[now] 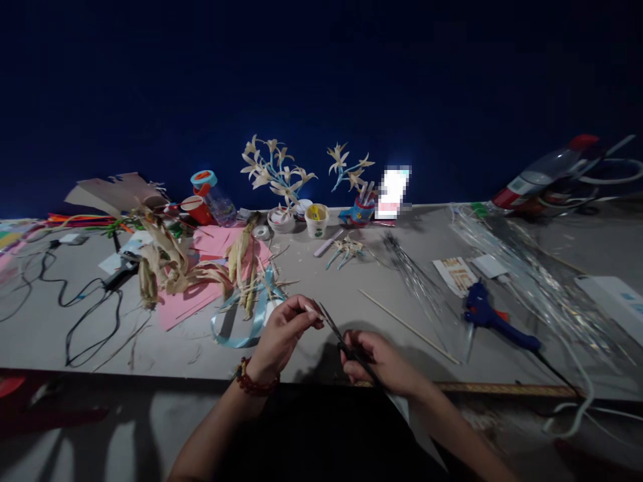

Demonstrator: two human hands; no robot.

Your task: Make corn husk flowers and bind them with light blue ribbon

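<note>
My right hand (370, 360) grips a pair of dark scissors (331, 324), whose blades point up and left toward my other hand. My left hand (291, 328), wearing a beaded bracelet (255, 379), pinches something small and pale at its fingertips, too small to name. The scissor tips lie close beside those fingertips; I cannot tell whether they touch. Left of my left hand, a light blue ribbon (240, 340) loops on the table below dried corn husks (175, 264). Small pale husk flowers with blue stems (346, 251) lie just beyond my hands.
Branches of husk flowers (274, 164) stand at the back beside a white tub (317, 222) and a glowing phone (393, 193). A thin stick (409, 327), a blue glue gun (495, 318) and wire bundles (414, 268) lie right. Pink paper (185, 306) and black cables (67, 328) lie left.
</note>
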